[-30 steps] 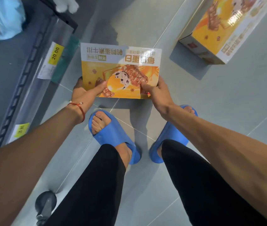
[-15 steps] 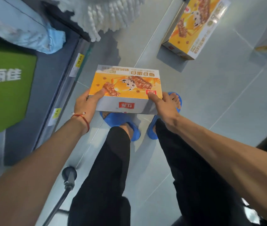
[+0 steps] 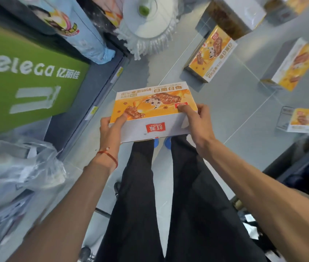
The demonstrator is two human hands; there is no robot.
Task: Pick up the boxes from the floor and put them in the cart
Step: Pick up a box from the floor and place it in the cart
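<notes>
I hold an orange-and-white snack box point(image 3: 152, 110) flat in the air above my legs, its white side with a red logo facing me. My left hand point(image 3: 111, 127) grips its left near corner, thumb on top. My right hand point(image 3: 195, 121) grips the right near corner. More boxes of the same kind stand on the grey floor: one point(image 3: 211, 55) ahead, one point(image 3: 293, 67) further right, one point(image 3: 308, 121) at the right edge. A dark frame point(image 3: 304, 167), perhaps the cart, shows at the lower right, blurred.
A store shelf runs along the left with a green package point(image 3: 27, 76), a light blue pack point(image 3: 85, 35) and clear plastic bags point(image 3: 15, 167). A white mop head point(image 3: 148, 33) hangs over the floor ahead. A brown-and-white box point(image 3: 234, 16) stands at the top.
The box has come up from the floor to well above my feet and turned flat. My view has risen, and more boxes and shelf goods have come into sight.
</notes>
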